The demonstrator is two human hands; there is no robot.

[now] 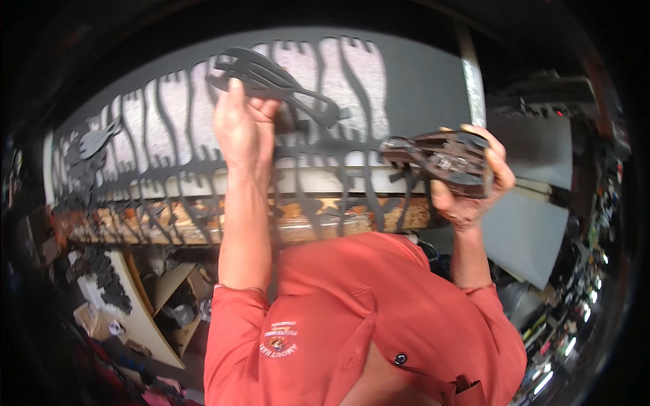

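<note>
My left hand (245,125) is raised over the worktable, its thumb and fingers closed on a dark grey slotted cut-out piece (267,78). One end of that piece is wide and split into strips; the other narrows to a loop. Off to the right, my right hand (497,172) grips a dark brown, thick-edged cutting die (443,159) of similar outline, tilted in the air. Beneath both hands lies a dark grey sheet (423,84) with a row of toothed openings, through which a pale surface shows. Narrow strips of the sheet hang over the table's near edge.
Dark cut pieces (95,145) are heaped at the table's left end. The worn wooden table edge (325,211) runs just in front of me. Below left stands an open wooden shelf (169,291) with odds and ends. Grey boards (531,233) stand to the right.
</note>
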